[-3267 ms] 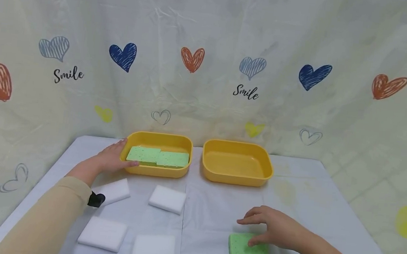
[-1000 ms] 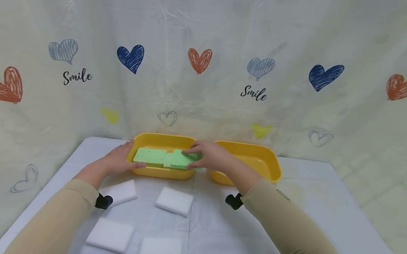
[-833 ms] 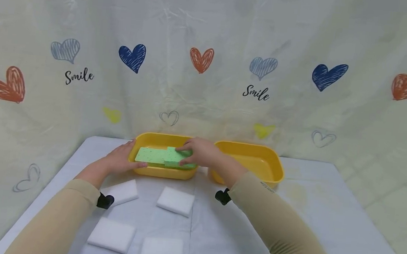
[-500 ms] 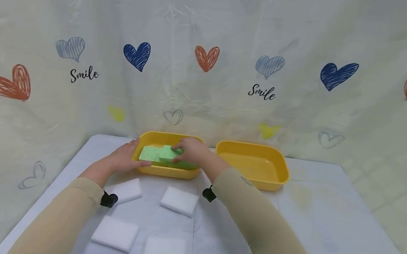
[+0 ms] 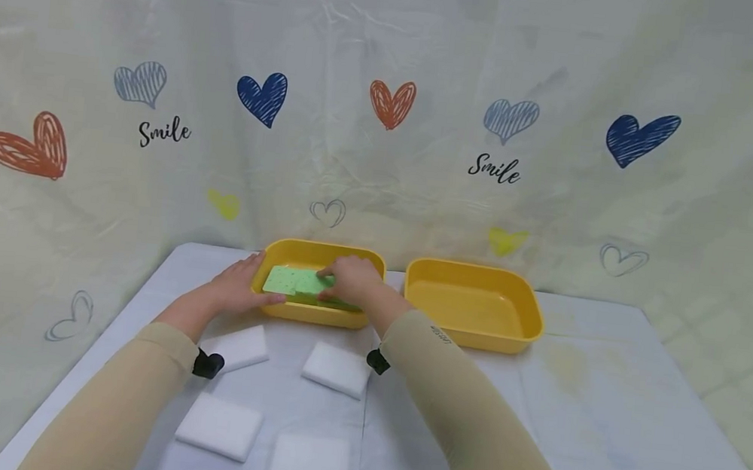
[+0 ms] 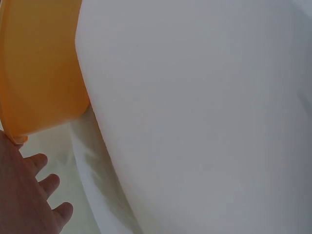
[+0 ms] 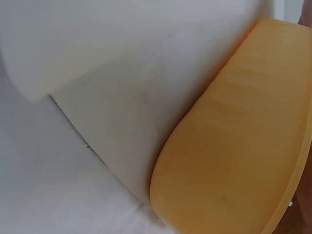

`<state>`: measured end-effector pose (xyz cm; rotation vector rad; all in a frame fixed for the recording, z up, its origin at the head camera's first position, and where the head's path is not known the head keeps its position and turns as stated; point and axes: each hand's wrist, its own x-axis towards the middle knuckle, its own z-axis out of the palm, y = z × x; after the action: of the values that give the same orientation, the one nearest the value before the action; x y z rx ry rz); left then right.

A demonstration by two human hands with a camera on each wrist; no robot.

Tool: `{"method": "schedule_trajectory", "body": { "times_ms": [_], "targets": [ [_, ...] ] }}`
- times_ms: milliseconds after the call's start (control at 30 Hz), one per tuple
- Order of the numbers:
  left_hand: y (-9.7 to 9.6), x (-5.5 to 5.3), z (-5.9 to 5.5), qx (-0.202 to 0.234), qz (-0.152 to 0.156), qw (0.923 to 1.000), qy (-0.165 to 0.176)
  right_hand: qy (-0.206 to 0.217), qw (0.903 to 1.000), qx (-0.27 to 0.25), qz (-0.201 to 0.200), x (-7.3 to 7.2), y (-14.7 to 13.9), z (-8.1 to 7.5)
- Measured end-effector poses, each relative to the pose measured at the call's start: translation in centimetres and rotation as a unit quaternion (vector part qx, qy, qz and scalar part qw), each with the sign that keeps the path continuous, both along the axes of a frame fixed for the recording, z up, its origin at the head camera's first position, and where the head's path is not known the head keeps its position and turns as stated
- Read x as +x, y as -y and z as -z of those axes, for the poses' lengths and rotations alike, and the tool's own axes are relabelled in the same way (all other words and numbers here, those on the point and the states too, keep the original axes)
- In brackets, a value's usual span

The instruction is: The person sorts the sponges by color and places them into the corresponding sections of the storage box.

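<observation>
Right hand has moved left, parted fingers gripping a green sponge.

Sponges in left tray, pads before it, right tray beside

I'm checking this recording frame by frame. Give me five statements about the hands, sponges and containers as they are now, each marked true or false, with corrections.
1. The left hand touches the left yellow container. True.
2. The right hand holds a white sponge. False: its fingers are on a green sponge.
3. Four white sponges lie on the table, nearer the person than the containers. True.
4. The green sponges in view lie in the right yellow container. False: they are in the left one.
5. The right yellow container stands beside the left one with a gap between. True.
</observation>
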<state>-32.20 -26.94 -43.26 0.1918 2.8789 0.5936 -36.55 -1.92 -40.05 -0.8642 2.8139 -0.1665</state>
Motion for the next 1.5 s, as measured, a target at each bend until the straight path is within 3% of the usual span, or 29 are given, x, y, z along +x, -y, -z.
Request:
{"method": "schedule_trajectory", "body": {
  "times_ms": [333, 667, 900, 1267, 1500],
  "targets": [
    [-0.2, 0.3, -0.3, 0.004, 0.001, 1.0, -0.005, -0.021, 0.9992, -0.03, 0.018, 0.2, -0.8, -0.5],
    [-0.4, 0.1, -0.1, -0.006, 0.003, 1.0, -0.002, -0.003, 0.9944, -0.102, 0.026, 1.3, -2.0, -1.6],
    [-0.4, 0.3, -0.2, 0.0, 0.005, 1.0, -0.002, -0.02, 0.9936, -0.109, 0.025, 2.1, -3.5, -2.8],
    [-0.2, 0.5, -0.2, 0.008, 0.007, 0.9999, -0.008, -0.018, 0.9868, -0.154, 0.045, 3.4, -8.3, -4.7],
    [-0.5, 0.3, 0.0, 0.005, 0.003, 1.0, 0.001, -0.009, 0.9812, -0.173, 0.085, 4.5, -12.4, -5.0]
  ]
}}
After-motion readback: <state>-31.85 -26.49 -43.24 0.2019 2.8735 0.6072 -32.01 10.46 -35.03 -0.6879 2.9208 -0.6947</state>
